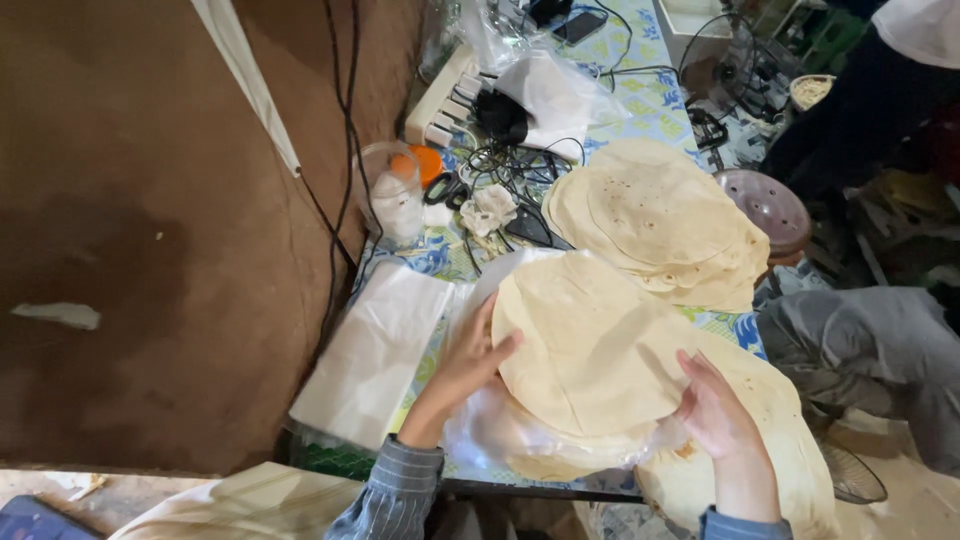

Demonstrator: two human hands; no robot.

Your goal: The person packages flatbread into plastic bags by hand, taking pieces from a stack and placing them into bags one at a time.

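A stack of round pale flatbreads (590, 350) lies partly inside a clear plastic bag (490, 425) on the table in front of me. My left hand (470, 360) presses against the stack's left edge and the bag, fingers spread. On the right rim of the stack my right hand (712, 405) grips the flatbreads from the side. More flatbread (790, 430) lies under and to the right of that hand.
A second pile of flatbreads (660, 220) sits further back. Folded white plastic bags (375, 350) lie at the left. Cables, a white power strip (440, 100) and a clear jar (395, 195) crowd the far table. A brown stool (770, 210) and another person's grey-trousered leg (860, 345) are at the right.
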